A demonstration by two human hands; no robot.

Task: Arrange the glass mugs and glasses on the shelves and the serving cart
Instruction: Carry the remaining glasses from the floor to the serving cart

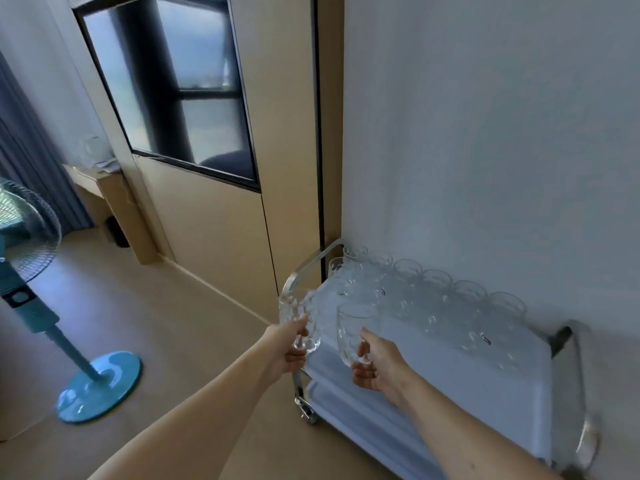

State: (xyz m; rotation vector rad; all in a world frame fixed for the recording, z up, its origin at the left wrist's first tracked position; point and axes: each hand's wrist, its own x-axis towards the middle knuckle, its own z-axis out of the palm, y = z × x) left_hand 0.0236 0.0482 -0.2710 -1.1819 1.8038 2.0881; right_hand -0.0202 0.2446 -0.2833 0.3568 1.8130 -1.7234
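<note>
Glass mugs (356, 337) in both hands (375, 367); labels unreadable.

The two clear, faceted glass mugs (300, 320) (356, 332) looked glossy and patterned, like the rows of clear glass mugs (433, 299) along the far edge of the serving cart's smooth white top tray (450, 382). Its polished metal frame (585, 403) shone. The teal plastic pedestal fan (100, 386) had a glossy base.
</note>
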